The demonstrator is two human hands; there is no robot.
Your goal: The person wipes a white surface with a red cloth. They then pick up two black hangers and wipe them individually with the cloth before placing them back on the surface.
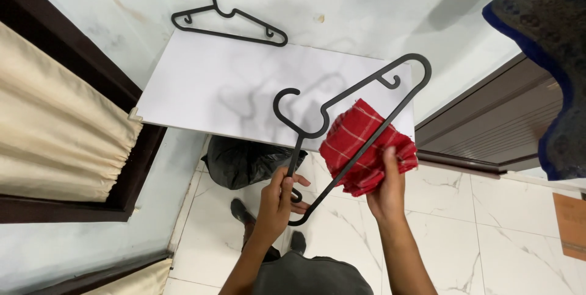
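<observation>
My left hand (pixel 278 200) is gripping the black hanger (pixel 351 121) by its lower bar while my right hand (pixel 384 188) pinches the folded red cloth (pixel 360 148) behind it, just off the white shelf (pixel 244 87) edge, over open floor.

Head camera, single view: looks steeply down from above, close over both hands (at arm's length), white shelf (pixel 244 87) and floor beyond.

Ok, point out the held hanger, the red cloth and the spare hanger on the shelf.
held hanger (pixel 390 112), head view, on its long lower bar.
red cloth (pixel 351 139), head view, on the checked folded face.
spare hanger (pixel 235 34), head view, on its bottom bar.
</observation>
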